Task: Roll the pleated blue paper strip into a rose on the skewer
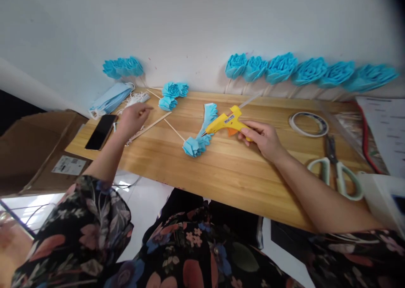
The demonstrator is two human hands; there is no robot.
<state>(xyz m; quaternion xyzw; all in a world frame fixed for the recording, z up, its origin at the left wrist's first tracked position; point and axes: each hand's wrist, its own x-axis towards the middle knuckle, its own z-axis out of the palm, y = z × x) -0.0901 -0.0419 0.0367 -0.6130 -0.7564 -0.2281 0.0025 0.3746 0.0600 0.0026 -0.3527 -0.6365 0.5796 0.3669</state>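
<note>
My right hand [261,139] holds a yellow glue gun [226,121] by its handle, its tip pointing down and left. Right under the tip, a blue crepe strip [209,114] joins a blue flower [193,146] lying on the table with its thin wooden stick [175,130]. My left hand [134,118] hovers over the left part of the table, fingers curled together and pointing right; whether anything small is between them is too small to tell. Below and beside it are white strings [138,98] and a flat wooden stick [148,128].
Blue flowers [280,68] on sticks lean against the wall at right, with more [123,67] at left. Around the table [221,174] lie small flowers [171,94], masks [111,98], a phone [100,131], tape [308,124] and scissors [332,169]. A cardboard box [41,148] stands left.
</note>
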